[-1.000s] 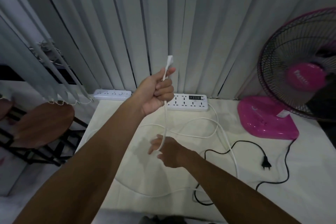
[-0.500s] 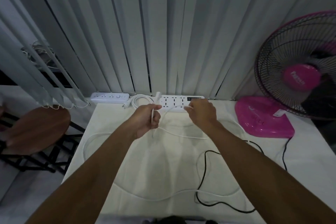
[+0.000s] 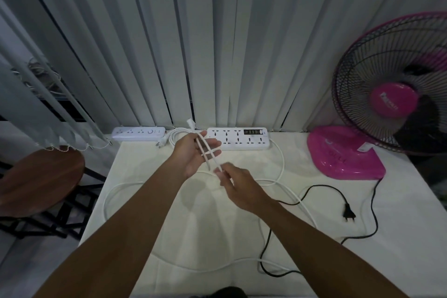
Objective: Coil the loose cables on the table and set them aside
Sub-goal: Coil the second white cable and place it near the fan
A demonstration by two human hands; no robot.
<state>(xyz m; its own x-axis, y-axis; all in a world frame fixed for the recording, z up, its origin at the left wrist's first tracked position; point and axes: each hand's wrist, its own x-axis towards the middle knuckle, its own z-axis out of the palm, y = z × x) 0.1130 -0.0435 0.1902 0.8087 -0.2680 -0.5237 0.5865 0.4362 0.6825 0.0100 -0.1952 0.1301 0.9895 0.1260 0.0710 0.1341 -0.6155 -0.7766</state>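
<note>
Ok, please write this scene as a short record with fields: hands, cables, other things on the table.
left hand: open palm, two strands of the white cable lie across it
right hand: pinches the same cable just below the left hand
white cable, rest: loose loops on the table, runs to the large power strip
black cable: loose on the table, plug free, not coiled
already coiled: a white cable bundle between the two strips
small power strip: far left edge
pink fan: right side of the table
</note>
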